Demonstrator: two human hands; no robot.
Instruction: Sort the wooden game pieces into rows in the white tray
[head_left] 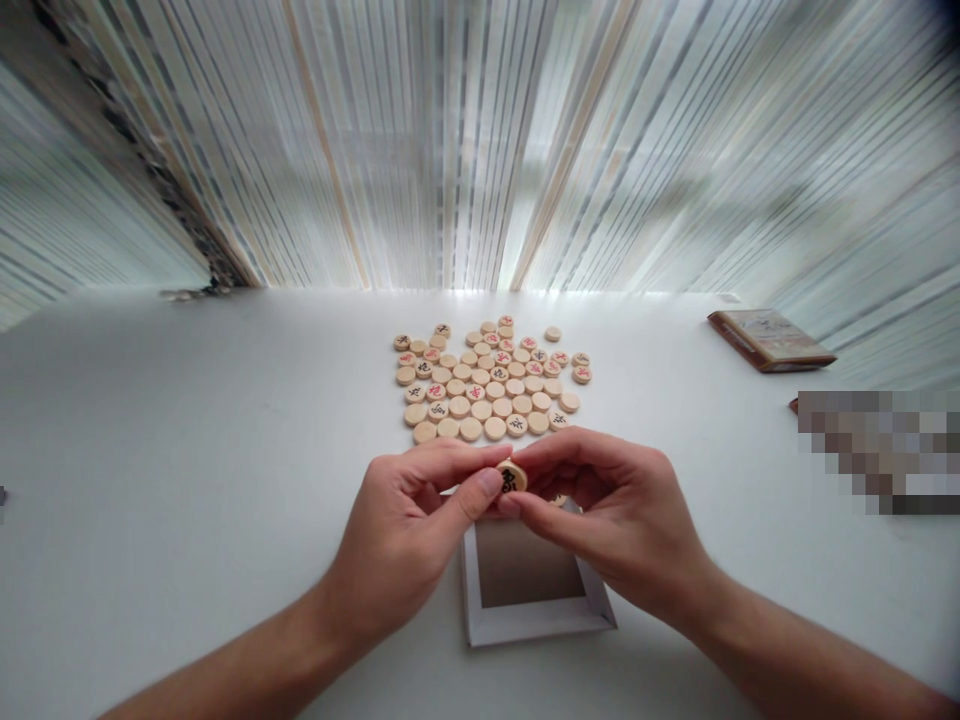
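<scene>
Between my two hands is a round wooden Chinese chess piece (513, 478) with a black character, tilted toward me. My left hand (420, 515) pinches it from the left with thumb and forefinger. From the right, the fingertips of my right hand (615, 505) close on the same piece. Below them lies a shallow white box tray (544, 622) with a brown inside; my hands hide its far side. Another piece (557, 500) shows partly behind my right fingers. Just past my hands, many wooden chess pieces (481, 409) lie flat, some blank side up, others with red or black characters.
At the right rear of the white table (187, 450) lies a brown box with a pale top (776, 335). A blurred-out object (885, 445) sits at the right edge. Striped curtains (420, 150) hang along the back edge of the table.
</scene>
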